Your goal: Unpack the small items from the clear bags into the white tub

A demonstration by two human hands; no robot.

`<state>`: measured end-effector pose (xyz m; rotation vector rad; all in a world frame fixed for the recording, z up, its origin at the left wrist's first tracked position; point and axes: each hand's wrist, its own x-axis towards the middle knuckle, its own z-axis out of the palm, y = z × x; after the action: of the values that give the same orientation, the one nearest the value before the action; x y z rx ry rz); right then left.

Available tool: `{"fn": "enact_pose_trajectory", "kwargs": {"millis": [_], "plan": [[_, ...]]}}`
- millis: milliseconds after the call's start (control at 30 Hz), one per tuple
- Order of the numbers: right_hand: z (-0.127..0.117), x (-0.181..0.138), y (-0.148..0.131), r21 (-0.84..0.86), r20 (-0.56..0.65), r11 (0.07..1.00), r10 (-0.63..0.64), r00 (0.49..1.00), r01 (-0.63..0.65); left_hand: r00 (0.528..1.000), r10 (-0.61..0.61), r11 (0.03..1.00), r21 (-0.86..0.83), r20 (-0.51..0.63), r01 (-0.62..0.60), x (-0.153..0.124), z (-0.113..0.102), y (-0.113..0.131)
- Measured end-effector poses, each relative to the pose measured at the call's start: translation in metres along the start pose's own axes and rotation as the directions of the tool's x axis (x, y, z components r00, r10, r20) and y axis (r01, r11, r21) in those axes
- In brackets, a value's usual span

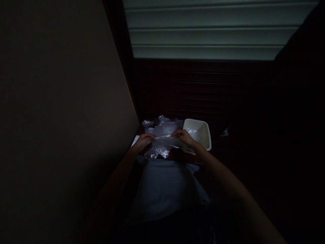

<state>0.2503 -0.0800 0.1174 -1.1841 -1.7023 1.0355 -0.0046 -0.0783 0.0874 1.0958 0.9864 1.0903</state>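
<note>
My left hand (pixel 144 140) and my right hand (pixel 184 136) pinch the two ends of a clear plastic bag (pixel 164 137), stretched level between them. More crumpled clear plastic bags (pixel 165 126) lie on the dark surface just beyond. A shiny bunch of clear plastic (pixel 158 152) shows below the stretched edge; I cannot tell whether it is part of the held bag. Right beside my right hand stands a white plastic bin (pixel 208 135) with clear plastic inside it. The room is very dim, so fine details are hard to make out.
A plain wall (pixel 76 84) rises close on the left. Behind the bags are dark wooden slats (pixel 190 91), with pale slats (pixel 203 37) above. A small piece of white paper (pixel 135 140) lies by my left wrist. Grey cloth (pixel 167 186) covers my front.
</note>
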Motion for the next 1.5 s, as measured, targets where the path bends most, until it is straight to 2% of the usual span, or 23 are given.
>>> {"fn": "enact_pose_trajectory", "kwargs": {"millis": [200,333,500,567,667,733,867,1033,1167,1300,1500], "plan": [[-0.002,-0.003,-0.013,0.014,-0.035,1.000,0.019,0.999,-0.019,0.991,0.130,0.962,0.241,0.000,-0.126,-0.001,0.003,0.009],[-0.001,-0.001,-0.011,0.077,-0.078,0.996,0.060,0.995,-0.054,0.989,0.147,0.941,0.310,-0.023,-0.133,-0.002,0.006,0.014],[0.000,0.006,0.004,0.169,-0.158,0.985,0.045,0.986,-0.018,0.974,0.203,0.936,0.313,-0.104,-0.162,-0.003,0.013,0.017],[0.000,0.006,0.008,0.239,-0.154,0.971,0.051,0.987,-0.013,0.970,0.222,0.931,0.315,-0.097,-0.182,-0.002,0.014,0.016],[-0.001,0.005,0.009,0.287,-0.138,0.958,0.062,0.989,-0.020,0.984,0.175,0.949,0.272,-0.045,-0.156,-0.001,0.014,0.013],[-0.001,0.004,0.009,0.289,-0.128,0.957,0.061,0.990,-0.022,0.988,0.152,0.954,0.267,-0.029,-0.139,-0.001,0.014,0.011],[-0.003,0.005,0.012,0.258,-0.118,0.966,0.050,0.992,-0.018,0.977,0.206,0.934,0.308,-0.052,-0.180,-0.001,0.017,0.010],[-0.003,0.005,0.016,0.212,-0.073,0.977,0.021,0.997,-0.005,0.977,0.201,0.952,0.252,-0.074,-0.176,0.002,0.017,0.010],[-0.004,0.002,0.013,0.169,-0.039,0.985,0.049,0.998,-0.042,0.972,0.200,0.961,0.218,-0.122,-0.170,0.005,0.014,0.007],[-0.005,-0.001,0.008,0.127,-0.002,0.987,0.102,0.995,-0.101,0.966,0.243,0.944,0.252,-0.090,-0.214,0.004,0.011,0.008],[-0.005,0.001,0.012,0.182,-0.059,0.977,0.124,0.991,-0.111,0.972,0.213,0.961,0.202,-0.103,-0.189,0.001,0.009,0.010]]}}
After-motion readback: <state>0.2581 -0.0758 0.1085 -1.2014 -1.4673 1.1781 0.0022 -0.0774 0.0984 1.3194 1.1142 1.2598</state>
